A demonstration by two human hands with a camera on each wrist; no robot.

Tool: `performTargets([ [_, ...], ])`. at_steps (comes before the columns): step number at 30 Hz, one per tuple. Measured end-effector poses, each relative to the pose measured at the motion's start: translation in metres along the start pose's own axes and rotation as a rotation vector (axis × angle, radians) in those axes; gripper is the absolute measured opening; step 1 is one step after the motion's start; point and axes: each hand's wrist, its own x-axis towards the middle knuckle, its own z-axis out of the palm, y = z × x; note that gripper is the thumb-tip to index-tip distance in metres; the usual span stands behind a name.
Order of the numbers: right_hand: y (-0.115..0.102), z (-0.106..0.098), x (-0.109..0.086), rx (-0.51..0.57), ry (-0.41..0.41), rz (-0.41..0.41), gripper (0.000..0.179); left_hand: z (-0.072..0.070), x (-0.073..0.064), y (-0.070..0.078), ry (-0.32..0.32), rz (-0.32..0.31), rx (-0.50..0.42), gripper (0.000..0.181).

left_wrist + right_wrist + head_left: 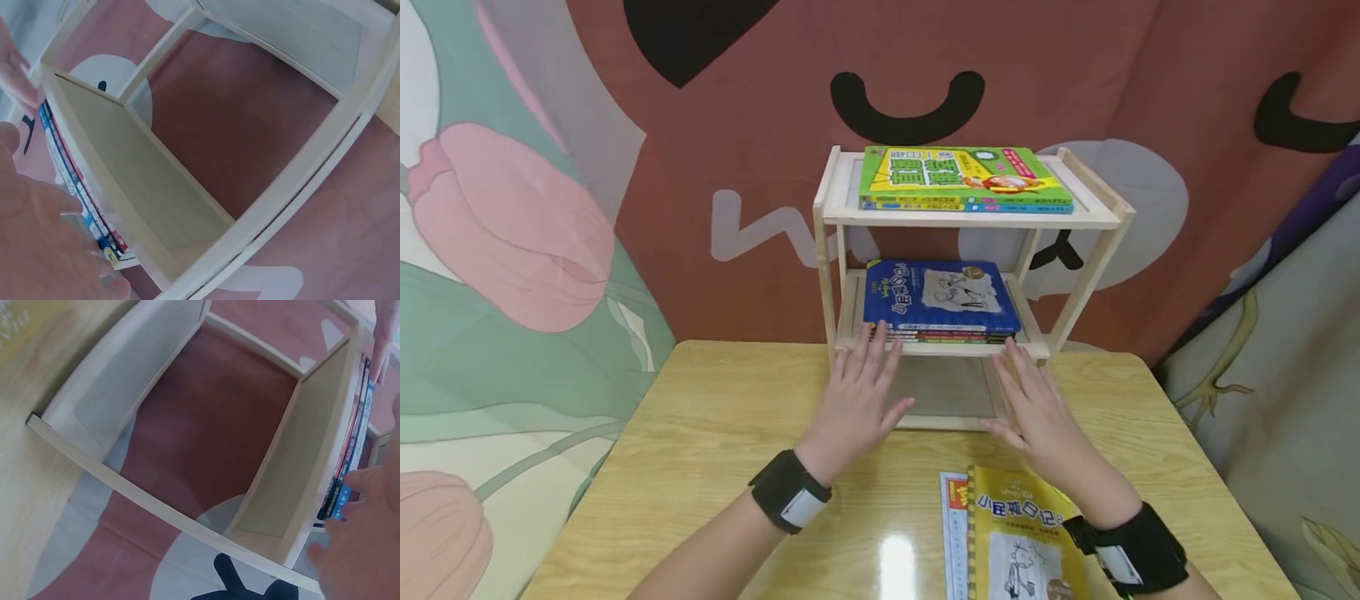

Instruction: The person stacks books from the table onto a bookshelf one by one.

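A small pale wooden shelf rack stands on the table. On its middle board lies a stack of books, topped by a blue comic-style book. My left hand is at the stack's front left, fingers extended and fingertips at the spines. At the front right corner is my right hand, its fingers also straight. Both wrist views show the spines close to the fingers; whether every fingertip touches cannot be told. Neither hand grips anything.
Green and yellow books lie on the rack's top board. A yellow comic-style book lies on the table by my right forearm, over a white-and-blue booklet. A patterned cloth hangs behind the rack.
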Motion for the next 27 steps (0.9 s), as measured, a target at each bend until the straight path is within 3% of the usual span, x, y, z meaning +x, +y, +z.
performTargets([
  [4, -0.005, 0.007, -0.024, 0.001, -0.093, 0.017, 0.087, 0.005, -0.007, 0.012, -0.046, 0.033, -0.020, 0.080],
  [9, -0.015, 0.018, -0.049, -0.054, -0.270, 0.138, 0.090, 0.022, -0.022, 0.032, -0.097, 0.112, -0.055, 0.082],
  [16, -0.032, 0.034, -0.075, 0.003, -0.480, 0.271, 0.095, 0.038, -0.043, 0.057, -0.287, 0.243, -0.155, 0.079],
  [19, -0.041, 0.038, -0.084, 0.038, -0.567, 0.272, 0.097, 0.040, -0.047, 0.065, -0.359, 0.265, -0.181, 0.078],
  [23, -0.049, 0.042, -0.095, 0.057, -0.621, 0.240, 0.100, 0.049, -0.051, 0.074, -0.431, 0.296, -0.157, 0.077],
  [27, -0.055, 0.050, -0.105, 0.051, -0.711, 0.262, 0.109, 0.060, -0.054, 0.080, -0.470, 0.325, -0.161, 0.075],
])
